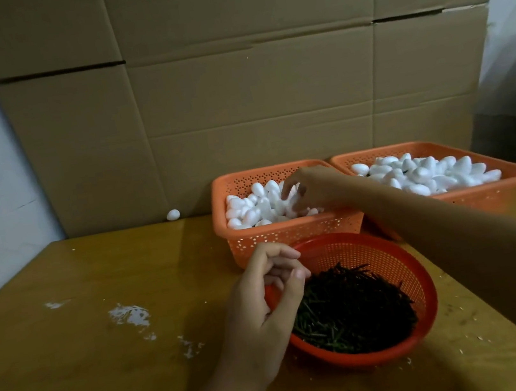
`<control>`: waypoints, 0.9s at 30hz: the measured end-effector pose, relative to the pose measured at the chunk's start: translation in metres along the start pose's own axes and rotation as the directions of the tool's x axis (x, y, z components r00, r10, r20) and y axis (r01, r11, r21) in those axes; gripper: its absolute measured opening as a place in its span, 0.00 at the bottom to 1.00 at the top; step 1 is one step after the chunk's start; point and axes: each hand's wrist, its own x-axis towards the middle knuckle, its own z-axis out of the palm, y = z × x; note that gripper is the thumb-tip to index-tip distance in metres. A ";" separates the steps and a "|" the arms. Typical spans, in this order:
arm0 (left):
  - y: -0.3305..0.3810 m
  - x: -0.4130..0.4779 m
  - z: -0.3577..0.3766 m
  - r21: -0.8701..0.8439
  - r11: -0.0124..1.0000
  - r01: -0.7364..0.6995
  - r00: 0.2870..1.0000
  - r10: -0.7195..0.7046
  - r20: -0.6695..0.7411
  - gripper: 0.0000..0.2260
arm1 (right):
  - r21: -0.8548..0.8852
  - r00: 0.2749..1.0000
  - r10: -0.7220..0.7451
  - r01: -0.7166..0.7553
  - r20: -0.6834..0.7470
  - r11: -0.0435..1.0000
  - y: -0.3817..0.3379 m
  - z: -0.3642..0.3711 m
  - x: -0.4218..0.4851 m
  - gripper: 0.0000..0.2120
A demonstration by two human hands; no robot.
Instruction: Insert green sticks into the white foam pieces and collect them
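A round red basket (pixel 409 273) near the table's front holds a heap of dark green sticks (pixel 350 308). Behind it stand two orange rectangular baskets, the left one (pixel 276 236) and the right one (pixel 483 191), both filled with white foam pieces (pixel 261 205). My right hand (pixel 316 190) reaches into the left orange basket, and its fingertips pinch a foam piece (pixel 293 194) that is blurred. Over the left rim of the red basket hovers my left hand (pixel 265 301), fingers loosely curled, with no stick visible in it.
One stray foam piece (pixel 173 214) lies at the table's back edge against the cardboard wall (pixel 235 98). White foam crumbs (pixel 130 314) are scattered on the yellow wooden table (pixel 92 370) left of centre. My right forearm crosses over the gap between the baskets.
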 end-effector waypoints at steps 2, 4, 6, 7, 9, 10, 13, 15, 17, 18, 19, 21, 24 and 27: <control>0.001 0.000 0.000 0.014 1.000 0.009 1.000 -0.009 -0.019 0.08 | 0.089 0.984 0.005 0.011 -0.181 0.996 -0.004 -0.008 -0.012 0.10; 0.000 0.000 0.001 0.013 0.999 0.030 0.999 -0.029 -0.038 0.14 | 0.410 0.951 0.071 0.063 -0.302 0.910 -0.014 -0.015 -0.037 0.09; 0.000 0.000 0.000 -0.030 0.999 0.044 0.997 -0.046 -0.065 0.22 | 0.659 0.931 0.079 0.190 -0.356 0.728 -0.029 -0.018 -0.075 0.11; -0.001 -0.001 0.000 -0.055 0.998 0.044 0.996 -0.048 -0.073 0.26 | 0.686 0.926 0.034 0.254 -0.377 0.682 -0.035 -0.017 -0.096 0.11; -0.001 -0.001 0.000 -0.084 0.996 0.034 0.996 -0.040 -0.075 0.30 | 0.677 0.928 -0.129 0.346 -0.350 0.649 -0.046 -0.010 -0.137 0.10; 0.000 -0.001 0.000 -0.085 0.996 0.028 0.997 -0.033 -0.067 0.29 | 0.676 0.939 -0.188 0.338 -0.287 0.655 -0.051 -0.006 -0.152 0.09; -0.002 0.001 -0.001 0.029 0.999 -0.041 0.999 0.042 -0.029 0.19 | 0.713 0.977 -0.186 0.206 -0.106 0.671 -0.050 0.009 -0.171 0.13; -0.004 0.001 -0.001 0.099 0.991 -0.090 0.996 0.090 -0.005 0.14 | 0.790 0.986 -0.165 0.129 -0.037 0.600 -0.044 0.014 -0.173 0.14; -0.004 0.001 -0.002 0.092 0.992 -0.087 0.996 0.087 0.001 0.12 | 0.810 0.983 -0.182 0.101 0.007 0.578 -0.041 0.014 -0.174 0.13; -0.004 0.001 -0.002 0.083 0.993 -0.081 0.997 0.081 0.002 0.12 | 0.807 0.982 -0.190 0.104 0.011 0.582 -0.041 0.014 -0.173 0.13; -0.004 0.001 -0.002 0.076 0.995 -0.068 0.998 0.068 0.001 0.12 | 0.793 0.982 -0.186 0.111 0.004 0.599 -0.040 0.015 -0.172 0.13; -0.005 0.000 -0.002 0.059 0.998 -0.028 1.000 0.029 -0.010 0.11 | 0.605 0.986 -0.160 0.159 -0.052 0.781 -0.036 0.014 -0.170 0.11; -0.007 0.000 -0.002 0.027 1.000 -0.001 1.000 0.001 -0.028 0.11 | 0.095 0.978 -0.206 0.203 0.021 0.974 -0.027 0.007 -0.173 0.13; -0.006 -0.001 -0.001 0.036 0.999 -0.009 1.000 0.010 -0.021 0.10 | -0.026 0.964 -0.202 0.210 0.175 0.977 -0.023 0.005 -0.179 0.16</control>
